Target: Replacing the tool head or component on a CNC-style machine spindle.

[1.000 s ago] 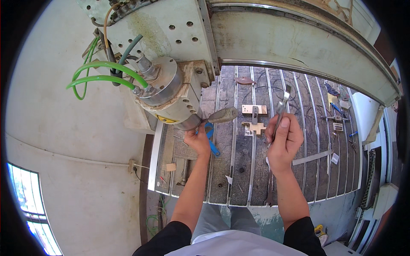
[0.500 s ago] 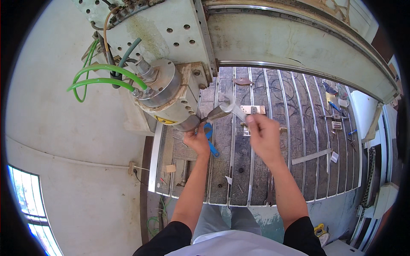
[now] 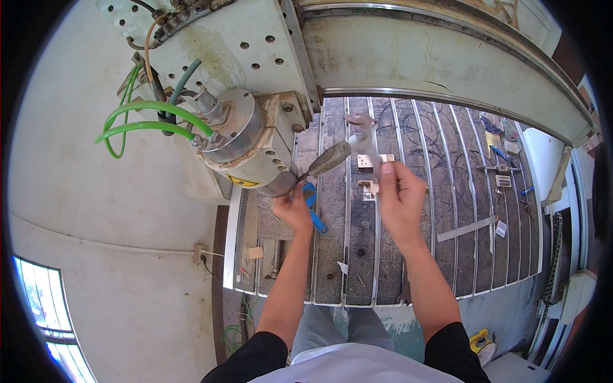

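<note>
At the left, my left hand [image 3: 292, 209] is closed beside the lower end of a spindle motor [image 3: 249, 150]. From it a hand tool with a thick, worn handle [image 3: 331, 157] sticks out up and to the right; its thin shank runs into the fingers, and its working end is hidden. My right hand [image 3: 401, 203] grips a metal wrench [image 3: 375, 153], raised and smeared by motion. The wrench's head is just right of the worn handle, apart from it. A blue tool [image 3: 311, 209] shows beside my left hand, partly covered by it.
Below lies a slotted machine bed [image 3: 383, 268] with metal rails. A drilled block [image 3: 375, 161], a flat metal strip [image 3: 467, 228] and small tools rest on it. Green hoses [image 3: 150, 105] loop from the spindle. A gantry beam [image 3: 440, 54] crosses behind.
The wrench has swung away from the worn handle, up and right, with my right hand shifting slightly right. The handle now points higher. My left hand stays by the spindle.
</note>
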Demonstrator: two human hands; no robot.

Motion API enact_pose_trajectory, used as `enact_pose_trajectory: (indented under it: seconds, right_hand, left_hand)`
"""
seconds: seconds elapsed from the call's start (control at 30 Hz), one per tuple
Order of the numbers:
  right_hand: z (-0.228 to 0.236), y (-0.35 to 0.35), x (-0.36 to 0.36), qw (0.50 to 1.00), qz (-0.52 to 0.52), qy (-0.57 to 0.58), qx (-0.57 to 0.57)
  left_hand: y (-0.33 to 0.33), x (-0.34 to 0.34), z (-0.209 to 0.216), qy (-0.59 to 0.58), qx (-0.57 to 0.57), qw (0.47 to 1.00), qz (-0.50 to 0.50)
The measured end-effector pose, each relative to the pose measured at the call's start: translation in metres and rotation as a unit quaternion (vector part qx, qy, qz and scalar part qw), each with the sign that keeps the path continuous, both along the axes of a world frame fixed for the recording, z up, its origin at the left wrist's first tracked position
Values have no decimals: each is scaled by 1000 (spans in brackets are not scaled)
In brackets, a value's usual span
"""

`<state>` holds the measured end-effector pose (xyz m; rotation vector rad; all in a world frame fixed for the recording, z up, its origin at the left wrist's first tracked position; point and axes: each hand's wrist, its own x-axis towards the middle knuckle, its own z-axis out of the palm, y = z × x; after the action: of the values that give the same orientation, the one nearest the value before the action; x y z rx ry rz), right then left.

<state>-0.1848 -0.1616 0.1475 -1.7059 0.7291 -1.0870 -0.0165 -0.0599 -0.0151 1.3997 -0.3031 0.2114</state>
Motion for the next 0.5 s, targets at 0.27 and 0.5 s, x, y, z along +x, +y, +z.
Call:
enact_pose_trajectory:
  seconds: [0.27,0.5]
  right_hand:
    - [7,-14,4,988,41,132,-65]
    - [1,-11,9,997,-2,-54,-60]
  left_hand:
    - [-1,-5,8,19,-5,1000,-9]
    - [-3,-3,6,7,-18,1000,-9]
